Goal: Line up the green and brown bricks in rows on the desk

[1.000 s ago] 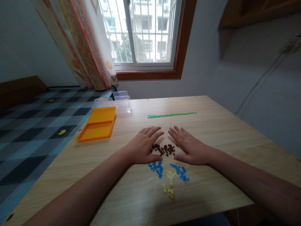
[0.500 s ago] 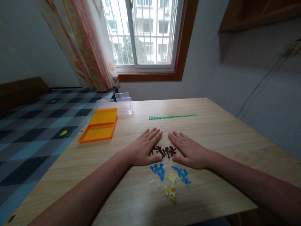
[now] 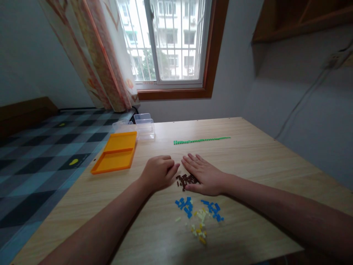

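Lying flat and spread, the right hand (image 3: 206, 178) partly covers the brown pieces (image 3: 183, 180). The left hand (image 3: 158, 173) curls closed beside them.

A single camera, worn on the person's head, looks forward and down across the counter (image 3: 248, 217). It sits above and behind the hands (image 3: 205, 177), near enough that the forearms (image 3: 103, 221) fill both lower sides, while its wide view reaches the window (image 3: 176, 44) beyond the far edge.
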### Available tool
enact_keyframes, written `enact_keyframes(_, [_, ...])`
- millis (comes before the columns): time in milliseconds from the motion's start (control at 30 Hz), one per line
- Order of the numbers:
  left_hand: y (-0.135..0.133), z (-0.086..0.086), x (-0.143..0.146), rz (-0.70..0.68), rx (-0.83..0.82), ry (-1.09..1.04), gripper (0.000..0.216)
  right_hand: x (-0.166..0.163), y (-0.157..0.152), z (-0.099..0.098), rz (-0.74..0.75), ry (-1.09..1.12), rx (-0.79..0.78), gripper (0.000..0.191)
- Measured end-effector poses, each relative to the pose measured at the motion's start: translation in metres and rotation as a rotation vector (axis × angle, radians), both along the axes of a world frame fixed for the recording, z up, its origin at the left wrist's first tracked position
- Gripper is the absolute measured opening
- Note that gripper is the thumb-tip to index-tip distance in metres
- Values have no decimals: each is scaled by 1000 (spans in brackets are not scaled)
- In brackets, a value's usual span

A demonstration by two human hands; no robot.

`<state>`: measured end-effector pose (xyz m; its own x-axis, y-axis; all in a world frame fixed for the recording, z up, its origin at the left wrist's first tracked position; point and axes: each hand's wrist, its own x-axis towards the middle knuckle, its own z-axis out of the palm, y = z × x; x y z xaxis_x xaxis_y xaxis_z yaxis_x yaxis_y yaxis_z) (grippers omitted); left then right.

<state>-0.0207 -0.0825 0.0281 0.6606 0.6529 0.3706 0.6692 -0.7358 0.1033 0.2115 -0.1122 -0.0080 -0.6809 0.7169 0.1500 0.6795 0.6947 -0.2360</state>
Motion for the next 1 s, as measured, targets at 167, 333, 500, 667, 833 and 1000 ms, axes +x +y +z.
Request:
enact_keyframes(167, [1,7,-2,-107,-127,202,42,2,3,-3,4,70,-8,90])
enact_keyframes(333, [2,8,-5,-186,-161,251,44,17,8,-4,-95,405,54,66])
enact_keyframes(500, [-1,8,-3,-231,-176,272,47,24,11,8,-17,408,165,44])
enact_keyframes(667, [-5,10,3,-258,-173,268,45,28,9,13,95,329,173,27])
enact_keyframes(833, [-5,7,6,-231,-156,227,42,31,12,9,140,394,123,26])
enact_keyframes(1000, [0,1,0,-75,-149,74,30,30,13,9,172,353,113,27])
